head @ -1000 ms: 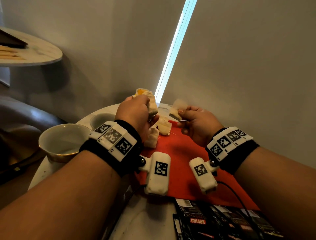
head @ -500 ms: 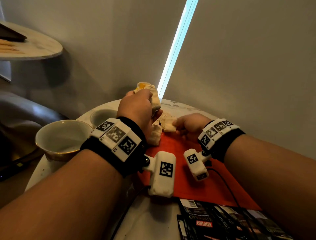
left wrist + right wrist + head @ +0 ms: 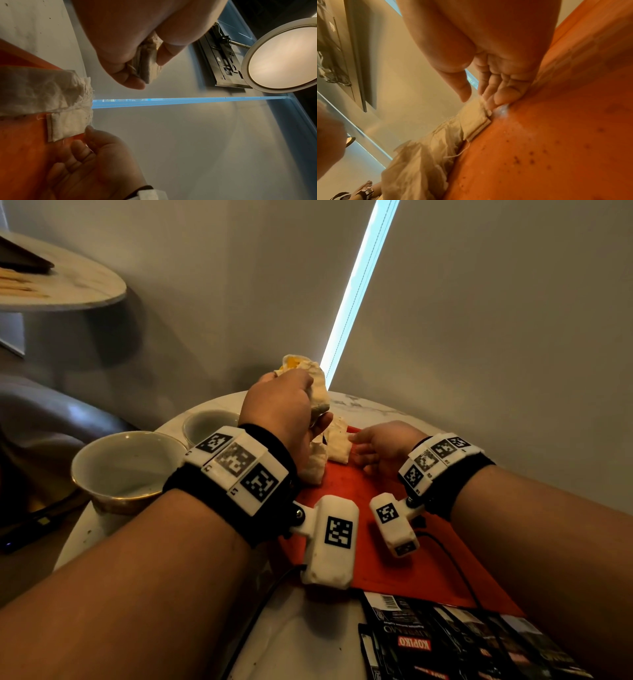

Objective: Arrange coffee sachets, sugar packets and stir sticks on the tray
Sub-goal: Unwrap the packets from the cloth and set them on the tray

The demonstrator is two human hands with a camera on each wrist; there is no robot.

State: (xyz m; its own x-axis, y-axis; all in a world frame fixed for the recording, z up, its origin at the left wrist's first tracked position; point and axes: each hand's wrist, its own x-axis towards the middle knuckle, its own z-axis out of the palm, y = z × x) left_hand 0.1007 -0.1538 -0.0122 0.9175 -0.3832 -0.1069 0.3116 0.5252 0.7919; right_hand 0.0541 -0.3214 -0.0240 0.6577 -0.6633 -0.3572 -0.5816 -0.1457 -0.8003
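My left hand (image 3: 291,405) is raised above the far end of the red tray (image 3: 411,559) and grips a bunch of cream packets (image 3: 318,395). In the left wrist view its thumb and fingers pinch that bunch (image 3: 147,60). My right hand (image 3: 363,446) lies low on the tray with its fingers straight. Their tips touch the edge of a cream packet (image 3: 476,121) that lies flat on the tray (image 3: 556,135), and the thumb stands apart. More cream packets (image 3: 337,445) lie beside it. Black coffee sachets (image 3: 445,642) lie at the tray's near edge.
Two white cups (image 3: 126,467) (image 3: 209,424) stand on the round marble table (image 3: 308,645), left of the tray. A wall rises right behind the table. A second round table (image 3: 78,282) at the upper left carries pale sticks (image 3: 20,285) and a dark object.
My right hand has come down from mid-air to the tray, and the packet it pinched now lies flat there, released. My left hand still grips its bunch.
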